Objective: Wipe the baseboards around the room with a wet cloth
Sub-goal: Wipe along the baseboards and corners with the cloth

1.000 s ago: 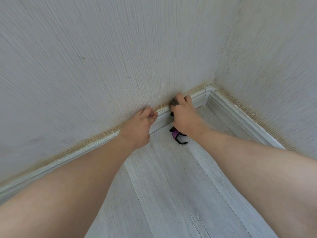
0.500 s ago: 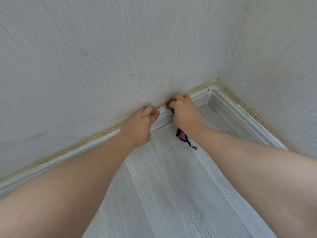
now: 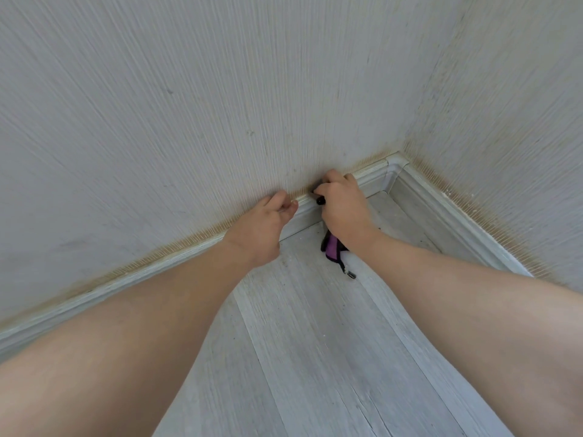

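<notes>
Purple-black cloth (image 3: 332,247) gripped in the curled right hand (image 3: 342,209) has slid left along the baseboard (image 3: 370,181); the left hand (image 3: 258,230) stays, fingers curled against it

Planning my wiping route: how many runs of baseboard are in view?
2. One baseboard runs along the left wall under both hands; the other follows the right wall. They meet at the corner piece. Forearms hide parts.

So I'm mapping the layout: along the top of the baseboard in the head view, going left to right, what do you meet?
Bare baseboard → left hand → right hand gripping a dark cloth → corner piece → baseboard of the right-hand wall.
</notes>
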Tool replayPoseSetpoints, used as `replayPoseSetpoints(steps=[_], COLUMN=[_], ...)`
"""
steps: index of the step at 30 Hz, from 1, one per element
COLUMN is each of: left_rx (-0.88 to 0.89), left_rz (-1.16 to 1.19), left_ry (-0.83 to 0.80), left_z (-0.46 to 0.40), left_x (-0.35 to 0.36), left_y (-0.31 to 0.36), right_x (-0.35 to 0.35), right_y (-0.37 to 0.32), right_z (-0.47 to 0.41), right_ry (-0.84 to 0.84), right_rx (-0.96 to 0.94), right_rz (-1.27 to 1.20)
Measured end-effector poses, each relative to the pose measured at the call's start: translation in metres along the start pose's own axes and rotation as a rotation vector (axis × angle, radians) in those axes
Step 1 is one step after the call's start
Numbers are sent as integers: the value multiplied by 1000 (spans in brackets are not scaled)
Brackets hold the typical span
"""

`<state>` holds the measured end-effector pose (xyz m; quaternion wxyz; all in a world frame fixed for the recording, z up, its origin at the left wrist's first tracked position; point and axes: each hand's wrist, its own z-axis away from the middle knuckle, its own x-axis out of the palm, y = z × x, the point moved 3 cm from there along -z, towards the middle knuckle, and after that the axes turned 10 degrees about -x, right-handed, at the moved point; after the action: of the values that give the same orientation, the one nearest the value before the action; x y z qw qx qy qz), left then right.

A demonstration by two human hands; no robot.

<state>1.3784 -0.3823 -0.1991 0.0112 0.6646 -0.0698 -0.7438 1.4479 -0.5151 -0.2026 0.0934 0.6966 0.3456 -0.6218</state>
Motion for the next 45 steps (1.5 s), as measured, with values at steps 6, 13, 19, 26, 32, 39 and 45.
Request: replayPoseSetpoints(steps=[6,13,19,26,32,39,45], left_rx=[-14,-7,-26,-67,-156,-294,-465], left_rz=[0,16,-7,-43,-136,-20,646], left_ry=[-2,7,-11,-36,-39,-92,-93], left_z=[1,3,3,21,56,75,77], left_x=[-1,0,-1,0,-9,-25,-50], left_y=[1,-1,4,2,-13,-14,5], right_x=[-11,3,-12,-5,11,12,-22], right_y=[24,-12,10,-3,-46,-48,-67], right_z=[-1,2,-2,-3,7,5,22], right_ry=[86,41,25,35,27,-195,-179], right_rx=[135,7,53,130,-52,29,403], right_rz=[-10,-31,-1,44,1,-451,-1240])
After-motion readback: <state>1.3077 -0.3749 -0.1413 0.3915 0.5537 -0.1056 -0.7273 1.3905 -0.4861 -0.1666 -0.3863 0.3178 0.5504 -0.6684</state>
